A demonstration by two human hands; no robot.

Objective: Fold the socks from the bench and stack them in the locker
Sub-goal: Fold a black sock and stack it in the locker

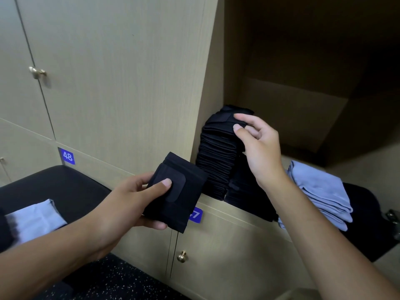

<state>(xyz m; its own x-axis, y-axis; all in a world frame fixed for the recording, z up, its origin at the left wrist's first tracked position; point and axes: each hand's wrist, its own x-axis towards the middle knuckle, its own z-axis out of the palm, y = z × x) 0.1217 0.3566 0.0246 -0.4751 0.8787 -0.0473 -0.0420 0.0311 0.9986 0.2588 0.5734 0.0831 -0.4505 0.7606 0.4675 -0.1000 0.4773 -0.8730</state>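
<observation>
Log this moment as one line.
left hand holds folded black sock | right hand steadies black stack in locker

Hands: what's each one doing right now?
Left hand: grips a folded black sock.
Right hand: pinches the top of the black sock stack.

One folded black sock (176,192) in hand, two black stacks (216,152), one blue stack (320,191), two knobs (182,256)
</observation>
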